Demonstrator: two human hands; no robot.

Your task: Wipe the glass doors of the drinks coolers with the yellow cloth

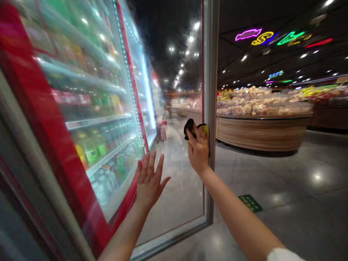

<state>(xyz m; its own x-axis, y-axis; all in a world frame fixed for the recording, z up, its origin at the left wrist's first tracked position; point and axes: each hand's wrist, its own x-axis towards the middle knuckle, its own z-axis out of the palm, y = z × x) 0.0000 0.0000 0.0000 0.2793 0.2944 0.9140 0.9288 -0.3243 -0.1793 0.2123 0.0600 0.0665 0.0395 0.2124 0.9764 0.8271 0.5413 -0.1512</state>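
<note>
A glass door (176, 188) with a grey metal frame stands open beside a lit drinks fridge. My right hand (199, 148) presses a black and yellow cloth (189, 127) against the glass at the frame's inner edge, partly covering it. Lower and to the left, my left hand (150, 177) is spread with its fingers apart and holds nothing; whether its palm touches the glass cannot be made out.
Shelves of bottles (92, 145) fill the red-edged fridge (32, 90) on the left. Beyond the door, a round wooden display stand (261, 134) holds packed goods. A green floor sign (250, 203) lies on the grey floor.
</note>
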